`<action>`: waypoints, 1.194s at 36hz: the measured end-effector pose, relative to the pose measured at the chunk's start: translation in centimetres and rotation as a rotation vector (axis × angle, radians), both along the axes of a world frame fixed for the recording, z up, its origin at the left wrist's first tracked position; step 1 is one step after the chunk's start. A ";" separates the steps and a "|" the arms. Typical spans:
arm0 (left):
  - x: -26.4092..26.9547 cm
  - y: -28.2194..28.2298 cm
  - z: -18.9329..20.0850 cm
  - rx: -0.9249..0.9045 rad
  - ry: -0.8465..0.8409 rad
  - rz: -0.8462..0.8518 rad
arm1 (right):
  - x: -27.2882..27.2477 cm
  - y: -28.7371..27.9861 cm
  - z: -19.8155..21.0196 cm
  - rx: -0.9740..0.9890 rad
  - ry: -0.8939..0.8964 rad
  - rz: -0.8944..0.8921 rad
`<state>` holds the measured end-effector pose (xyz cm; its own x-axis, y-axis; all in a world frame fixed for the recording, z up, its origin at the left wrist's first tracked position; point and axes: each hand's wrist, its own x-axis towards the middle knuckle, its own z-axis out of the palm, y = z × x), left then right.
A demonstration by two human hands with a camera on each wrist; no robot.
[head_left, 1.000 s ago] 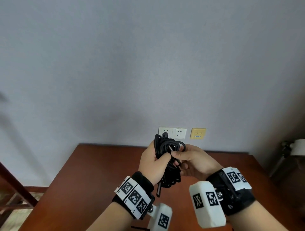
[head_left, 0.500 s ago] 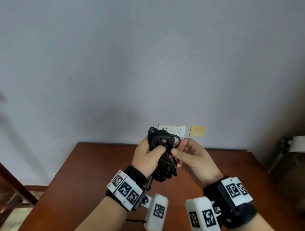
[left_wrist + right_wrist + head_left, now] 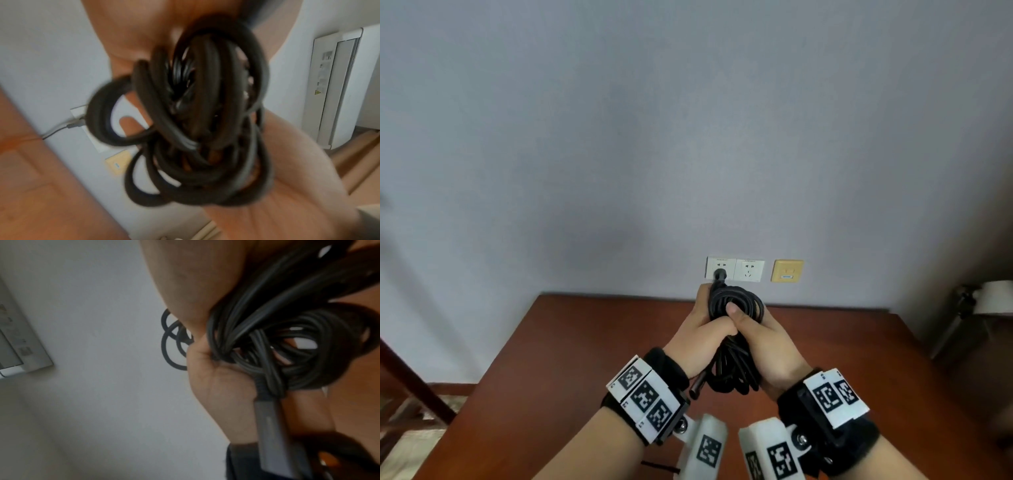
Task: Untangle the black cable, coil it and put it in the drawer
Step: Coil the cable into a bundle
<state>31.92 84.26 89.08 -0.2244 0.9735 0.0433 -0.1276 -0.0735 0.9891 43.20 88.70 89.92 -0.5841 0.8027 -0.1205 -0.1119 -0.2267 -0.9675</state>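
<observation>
The black cable (image 3: 736,303) is a bundle of loops held upright above the brown table (image 3: 571,342). My left hand (image 3: 700,327) grips its middle in a fist. My right hand (image 3: 763,337) wraps the same bundle from the right, thumb across the front. A straight plug end (image 3: 697,389) hangs out below the left wrist. The left wrist view is blurred and shows the cable (image 3: 205,113) filling the frame. The right wrist view shows the cable (image 3: 277,345), the left hand (image 3: 216,386) clenched on it, and a grey connector (image 3: 271,426). No drawer is in view.
Two white wall sockets (image 3: 746,270) and a yellow wall plate (image 3: 787,270) sit just behind the hands. A wooden chair frame (image 3: 410,387) stands at the left. A white floor-standing air conditioner (image 3: 333,81) is by the wall.
My right hand has left the top loops, which it was pinching, and closed round the bundle beside the left hand. Both hands sit slightly lower.
</observation>
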 end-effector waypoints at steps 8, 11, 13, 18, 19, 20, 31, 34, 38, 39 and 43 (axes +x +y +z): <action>-1.3 -0.5 1.0 -0.012 0.112 -0.056 | 0.2 0.2 0.1 -0.200 0.215 0.141; -1.8 -0.6 1.3 0.003 0.128 -0.045 | -0.2 0.1 0.1 -0.170 0.253 0.125; -1.8 -0.7 1.1 0.012 0.195 -0.039 | -0.5 -0.1 0.0 -0.142 0.245 0.076; -2.2 -1.1 -0.1 -0.004 0.388 -0.029 | -0.9 -0.2 -0.1 -0.093 0.171 -0.022; -2.4 -1.2 0.0 -0.018 0.406 -0.043 | -0.9 -0.1 -0.1 -0.060 0.139 -0.036; -2.7 -1.3 0.0 -0.036 0.409 -0.058 | -1.0 -0.1 -0.1 -0.025 0.111 -0.053; -4.8 -2.7 0.0 -0.089 0.286 -0.168 | -2.6 -0.2 0.0 0.006 0.155 -0.232; -4.3 -2.3 -0.2 -0.089 0.436 -0.126 | -3.1 -0.6 -0.2 -0.040 0.174 -0.175; -3.6 -1.8 -0.5 -0.061 0.469 -0.064 | -3.0 -0.7 0.0 0.004 0.138 -0.103; -3.6 -1.8 -0.5 -0.050 0.458 -0.053 | -2.8 -0.6 0.1 0.000 0.134 -0.072; -3.2 -1.6 -0.6 -0.023 0.428 -0.003 | -2.0 0.1 0.1 0.018 0.092 0.006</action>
